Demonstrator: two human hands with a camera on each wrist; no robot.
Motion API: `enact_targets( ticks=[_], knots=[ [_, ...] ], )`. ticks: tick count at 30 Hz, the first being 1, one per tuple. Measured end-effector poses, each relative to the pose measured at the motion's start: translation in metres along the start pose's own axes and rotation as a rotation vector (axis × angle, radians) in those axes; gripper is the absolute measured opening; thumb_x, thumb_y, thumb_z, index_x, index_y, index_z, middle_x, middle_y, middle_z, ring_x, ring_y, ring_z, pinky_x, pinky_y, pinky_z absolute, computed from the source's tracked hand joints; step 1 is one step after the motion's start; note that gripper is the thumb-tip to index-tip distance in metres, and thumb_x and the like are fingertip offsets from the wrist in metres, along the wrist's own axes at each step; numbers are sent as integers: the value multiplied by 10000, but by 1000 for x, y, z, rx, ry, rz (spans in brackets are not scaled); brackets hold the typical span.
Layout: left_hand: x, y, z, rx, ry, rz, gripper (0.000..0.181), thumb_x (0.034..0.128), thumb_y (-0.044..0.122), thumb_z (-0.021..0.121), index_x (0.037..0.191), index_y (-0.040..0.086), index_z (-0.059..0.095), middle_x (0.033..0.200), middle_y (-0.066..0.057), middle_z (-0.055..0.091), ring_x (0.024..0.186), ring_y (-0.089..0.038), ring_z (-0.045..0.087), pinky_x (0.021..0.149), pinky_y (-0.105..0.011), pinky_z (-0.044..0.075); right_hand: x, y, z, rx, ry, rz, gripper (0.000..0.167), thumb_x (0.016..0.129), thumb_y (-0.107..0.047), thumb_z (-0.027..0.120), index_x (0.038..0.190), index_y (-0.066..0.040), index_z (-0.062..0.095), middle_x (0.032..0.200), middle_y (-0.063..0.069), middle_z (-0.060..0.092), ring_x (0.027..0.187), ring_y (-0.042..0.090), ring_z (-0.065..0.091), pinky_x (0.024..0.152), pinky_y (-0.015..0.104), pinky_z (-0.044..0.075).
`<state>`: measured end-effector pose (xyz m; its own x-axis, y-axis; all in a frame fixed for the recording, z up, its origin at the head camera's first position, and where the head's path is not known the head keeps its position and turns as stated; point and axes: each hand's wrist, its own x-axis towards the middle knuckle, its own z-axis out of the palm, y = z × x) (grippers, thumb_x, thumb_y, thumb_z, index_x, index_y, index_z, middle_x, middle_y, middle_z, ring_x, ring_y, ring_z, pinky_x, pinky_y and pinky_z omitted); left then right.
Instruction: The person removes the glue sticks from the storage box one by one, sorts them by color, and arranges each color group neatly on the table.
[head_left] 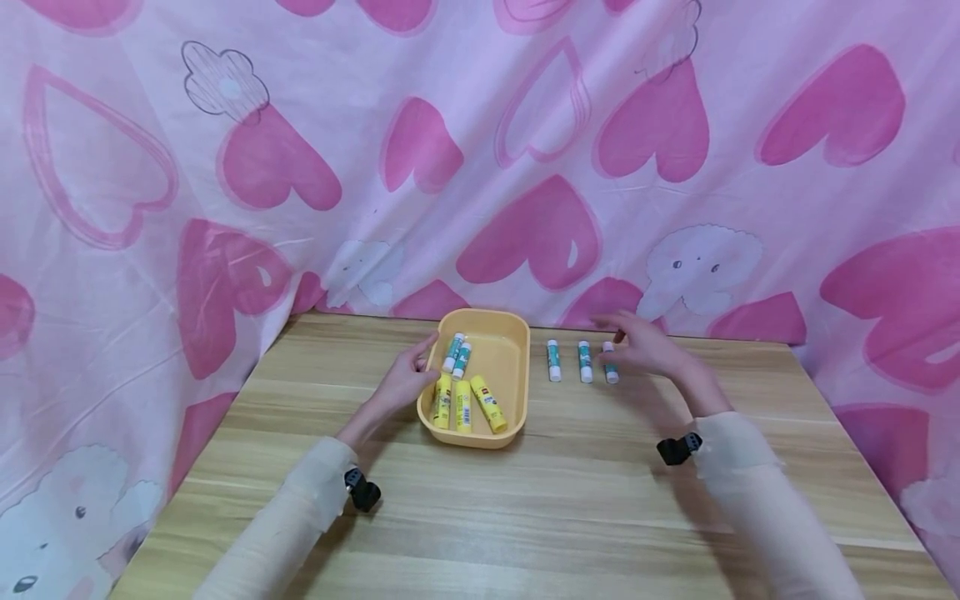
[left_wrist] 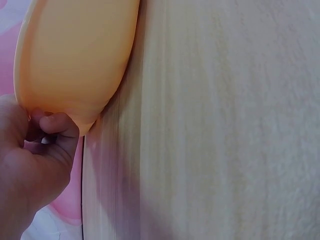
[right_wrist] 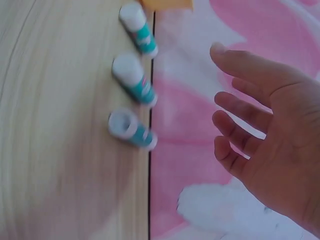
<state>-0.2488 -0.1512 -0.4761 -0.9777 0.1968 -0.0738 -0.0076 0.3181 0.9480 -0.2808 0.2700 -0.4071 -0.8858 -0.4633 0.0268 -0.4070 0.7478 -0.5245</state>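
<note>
My left hand (head_left: 400, 385) pinches the left rim of an orange basket (head_left: 517, 367); the left wrist view shows curled fingers of that hand (left_wrist: 42, 165) at the wall of the basket (left_wrist: 80, 60). Inside lie two teal-and-white glue sticks (head_left: 462, 360) and three yellow ones (head_left: 489, 405). Three more teal-and-white sticks stand in a row right of the basket: left (head_left: 553, 361), middle (head_left: 585, 362) and right (head_left: 611, 373). Over the right one (right_wrist: 132, 130) hovers my right hand (head_left: 651, 346), fingers spread and holding nothing; the right wrist view shows this hand (right_wrist: 287, 130) apart from the sticks.
The wooden table (head_left: 487, 517) ends at a pink curtain (head_left: 360, 183) with hearts, hanging behind its back edge and along both sides. Bare wood shows in front of the basket and between the forearms.
</note>
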Motion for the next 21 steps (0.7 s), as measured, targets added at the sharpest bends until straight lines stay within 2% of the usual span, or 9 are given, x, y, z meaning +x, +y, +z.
enact_targets(
  ticks=[5, 9, 14, 17, 21],
  knots=[
    [1, 0, 1, 2, -4, -6, 777, 891, 4, 570, 1577, 223, 278, 715, -68, 578, 631, -155, 579, 650, -316, 621, 10, -22, 2, -12, -5, -37, 663, 854, -235, 764, 1445, -88, 503, 1363, 166, 572, 1043, 313, 561, 853, 394, 510],
    [0, 1, 1, 0, -9, -24, 783, 892, 12, 568, 1579, 243, 271, 846, -161, 675, 709, -176, 657, 694, -339, 630, 20, -36, 5, -42, 0, -68, 642, 849, -241, 770, 1425, -92, 528, 1333, 125, 596, 1044, 272, 571, 878, 436, 537],
    [-1, 1, 1, 5, -12, -37, 789, 890, 19, 568, 1581, 248, 263, 975, -213, 707, 799, -191, 697, 736, -349, 630, 33, -51, 9, -38, -20, -99, 621, 872, -274, 744, 1430, -111, 526, 1341, 110, 594, 1081, 269, 574, 928, 459, 542],
    [-1, 1, 1, 2, -7, -42, 791, 886, 20, 574, 1578, 256, 272, 932, -186, 698, 792, -179, 685, 735, -344, 631, 41, -61, 11, -33, -34, -108, 638, 872, -324, 745, 1436, -133, 519, 1373, 92, 578, 1132, 279, 579, 963, 461, 536],
    [-1, 2, 0, 16, 6, -46, 792, 881, 32, 585, 1576, 259, 279, 786, -74, 604, 716, -142, 601, 706, -302, 625, 52, -76, 16, -17, -52, -129, 631, 868, -336, 750, 1423, -131, 532, 1383, 102, 575, 1152, 288, 573, 957, 461, 539]
  ],
)
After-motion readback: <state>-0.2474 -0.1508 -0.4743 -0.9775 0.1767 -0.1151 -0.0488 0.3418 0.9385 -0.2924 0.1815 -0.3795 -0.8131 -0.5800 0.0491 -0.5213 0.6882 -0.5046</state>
